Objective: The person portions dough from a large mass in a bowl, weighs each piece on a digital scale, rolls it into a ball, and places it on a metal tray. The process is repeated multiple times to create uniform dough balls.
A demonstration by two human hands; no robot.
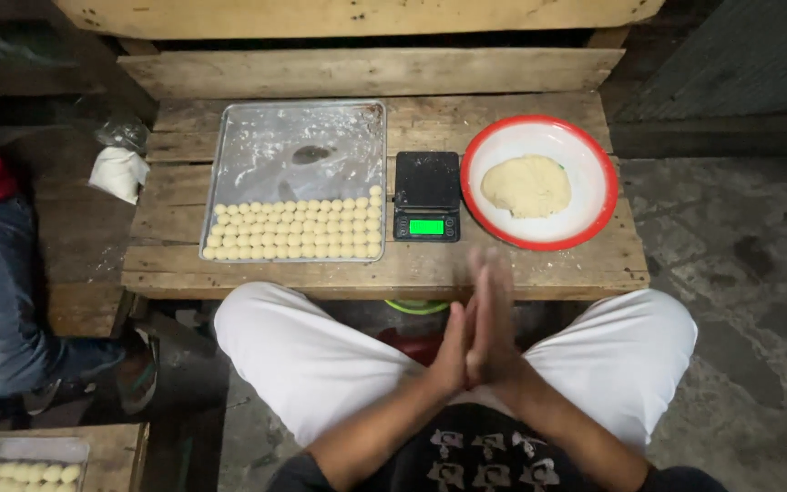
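Pressing flat together, blurred hands, contents unseen, near round pale dough balls.

One tray, one scale, one bowl, one dough lump.

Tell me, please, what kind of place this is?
Probably a small, informal food workshop where dough sweets or cookies are made by hand. A metal tray holds rows of small dough balls, a digital scale stands beside it, and a red-rimmed bowl holds a dough lump, all on a rough wooden table.
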